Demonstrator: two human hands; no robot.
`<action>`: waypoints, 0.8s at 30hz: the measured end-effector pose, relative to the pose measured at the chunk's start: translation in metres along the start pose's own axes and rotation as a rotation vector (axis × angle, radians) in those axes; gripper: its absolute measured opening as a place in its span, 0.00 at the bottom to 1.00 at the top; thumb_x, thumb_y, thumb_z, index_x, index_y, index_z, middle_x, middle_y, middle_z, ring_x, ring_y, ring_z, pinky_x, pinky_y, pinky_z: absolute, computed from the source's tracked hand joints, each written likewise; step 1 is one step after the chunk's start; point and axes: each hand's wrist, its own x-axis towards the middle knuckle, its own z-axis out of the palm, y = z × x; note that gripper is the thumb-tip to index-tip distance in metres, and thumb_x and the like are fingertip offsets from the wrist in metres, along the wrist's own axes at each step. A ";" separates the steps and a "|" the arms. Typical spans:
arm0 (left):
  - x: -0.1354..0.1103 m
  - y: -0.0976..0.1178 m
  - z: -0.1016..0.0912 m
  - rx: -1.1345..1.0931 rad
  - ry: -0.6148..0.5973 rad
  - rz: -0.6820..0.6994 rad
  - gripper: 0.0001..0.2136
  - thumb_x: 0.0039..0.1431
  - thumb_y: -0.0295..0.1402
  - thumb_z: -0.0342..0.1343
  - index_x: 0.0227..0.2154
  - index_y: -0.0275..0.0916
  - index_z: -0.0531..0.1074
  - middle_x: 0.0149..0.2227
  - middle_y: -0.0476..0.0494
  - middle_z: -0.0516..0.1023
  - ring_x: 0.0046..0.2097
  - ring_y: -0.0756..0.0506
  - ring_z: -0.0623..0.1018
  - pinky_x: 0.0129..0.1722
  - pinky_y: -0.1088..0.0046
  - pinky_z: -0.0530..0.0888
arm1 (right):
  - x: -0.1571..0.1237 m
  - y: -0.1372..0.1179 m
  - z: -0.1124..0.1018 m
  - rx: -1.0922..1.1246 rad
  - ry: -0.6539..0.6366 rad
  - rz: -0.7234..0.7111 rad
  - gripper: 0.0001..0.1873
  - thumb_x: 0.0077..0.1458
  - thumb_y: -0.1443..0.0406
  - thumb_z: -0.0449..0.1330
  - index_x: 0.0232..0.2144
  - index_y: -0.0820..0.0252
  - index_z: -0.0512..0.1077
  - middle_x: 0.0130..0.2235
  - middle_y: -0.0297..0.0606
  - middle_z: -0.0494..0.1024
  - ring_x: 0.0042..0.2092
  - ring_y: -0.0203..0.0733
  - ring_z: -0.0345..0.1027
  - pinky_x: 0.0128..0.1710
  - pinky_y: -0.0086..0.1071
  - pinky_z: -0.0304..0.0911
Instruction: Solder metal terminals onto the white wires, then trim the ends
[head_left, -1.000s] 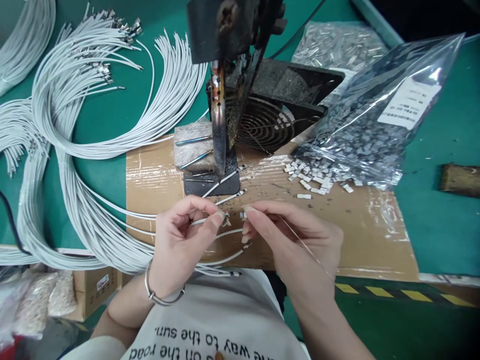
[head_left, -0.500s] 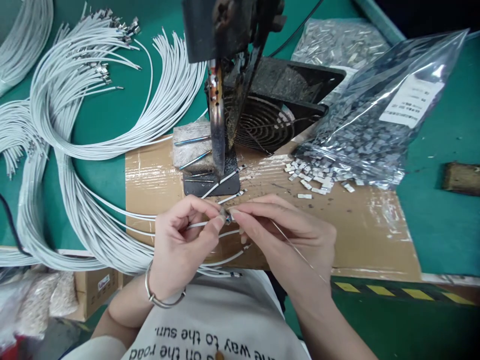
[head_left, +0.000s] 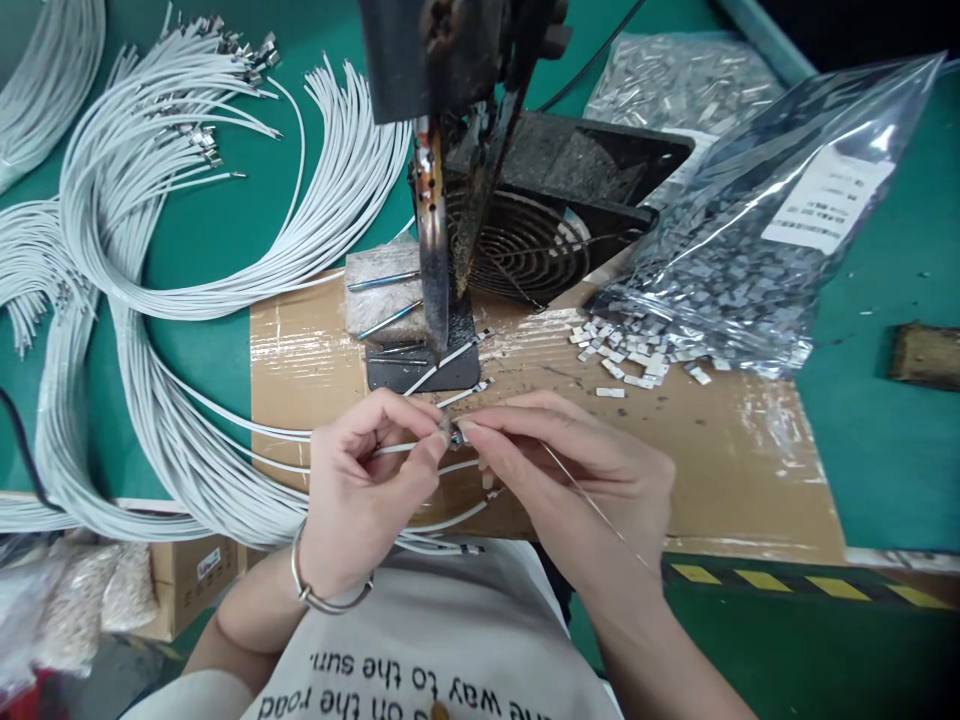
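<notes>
White cable [head_left: 395, 449] lies on the near side of the soldering iron [head_left: 433, 235], pinched close to its end between the thumb and forefinger of the left hand [head_left: 367, 495]. From my end I see the right hand [head_left: 592, 480] pinching a tiny connector [head_left: 457, 436] against that end; the fingertips cover the spot, so I cannot tell whether the two parts join. A thin wire [head_left: 596, 508] trails back across the right hand. Below both hands I have a cardboard sheet [head_left: 735, 480], stretching to either side of the iron. Under the iron's tip I make out a black pad [head_left: 420, 378], and just left of the iron a pale block [head_left: 386, 312] bearing slim metal rods. Loose connectors [head_left: 637, 365] lie to the iron's right, while white cable bundles [head_left: 187, 430] curve to its left. Behind the iron I see a grimy fan [head_left: 525, 245], and farther right of it a labelled clear bag [head_left: 735, 240] of grey parts
</notes>
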 end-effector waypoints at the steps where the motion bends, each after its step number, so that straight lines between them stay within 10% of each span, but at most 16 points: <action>1: 0.000 0.000 0.000 0.002 -0.001 -0.004 0.06 0.51 0.22 0.66 0.25 0.38 0.77 0.31 0.45 0.84 0.27 0.53 0.73 0.24 0.80 0.67 | 0.000 0.001 0.000 -0.012 0.001 -0.004 0.09 0.59 0.70 0.69 0.33 0.48 0.85 0.32 0.30 0.82 0.28 0.35 0.73 0.30 0.31 0.72; 12: 0.011 -0.002 0.000 0.023 0.052 0.016 0.06 0.51 0.23 0.66 0.23 0.37 0.77 0.31 0.44 0.84 0.24 0.54 0.66 0.22 0.78 0.60 | -0.005 0.010 -0.009 -0.171 0.006 -0.059 0.16 0.75 0.63 0.50 0.58 0.50 0.72 0.34 0.31 0.78 0.30 0.36 0.70 0.34 0.34 0.67; 19: 0.022 -0.002 0.000 0.038 0.105 0.033 0.05 0.50 0.24 0.67 0.23 0.38 0.77 0.30 0.44 0.84 0.25 0.52 0.69 0.22 0.77 0.60 | 0.004 0.007 -0.014 -0.269 0.036 -0.163 0.11 0.70 0.67 0.55 0.32 0.54 0.67 0.31 0.31 0.70 0.32 0.37 0.65 0.33 0.34 0.60; 24: 0.026 0.000 0.001 0.016 0.103 0.020 0.06 0.51 0.25 0.66 0.23 0.38 0.77 0.31 0.44 0.84 0.30 0.50 0.75 0.22 0.77 0.61 | 0.010 0.001 -0.011 -0.223 -0.022 -0.174 0.08 0.65 0.70 0.61 0.33 0.54 0.70 0.44 0.36 0.78 0.47 0.43 0.74 0.49 0.38 0.69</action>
